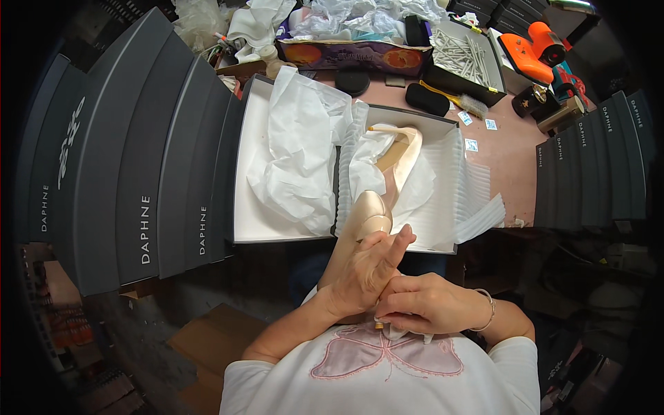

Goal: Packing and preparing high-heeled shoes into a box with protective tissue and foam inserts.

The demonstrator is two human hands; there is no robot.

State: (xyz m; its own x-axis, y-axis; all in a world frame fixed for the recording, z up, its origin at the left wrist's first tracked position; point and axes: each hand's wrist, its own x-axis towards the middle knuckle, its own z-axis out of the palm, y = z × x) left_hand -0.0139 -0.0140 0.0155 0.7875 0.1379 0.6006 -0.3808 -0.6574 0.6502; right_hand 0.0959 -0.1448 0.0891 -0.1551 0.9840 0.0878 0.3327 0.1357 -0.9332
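Note:
A glossy beige high-heeled shoe (345,250) points away from me, close to my chest. My left hand (363,275) is on it, palm partly turned up, with one finger stretched out and the others bent near its front; the hand and wrist hide much of the shoe. My right hand (427,302) is closed beside the left palm, with a bracelet on the wrist. Below its fingers show a small gold-coloured tip (379,324), which looks like the heel's end, and a bit of white tissue or cloth (398,333). A matching shoe (408,155) lies on tissue in the open box (445,131).
A box lid (250,200) with crumpled white paper (294,152) adjoins the box on the left. Dark shoe boxes stand stacked at left (138,173) and right (591,166). Behind are a brush (473,106), a tray of white sticks (462,59) and an orange tool (527,59).

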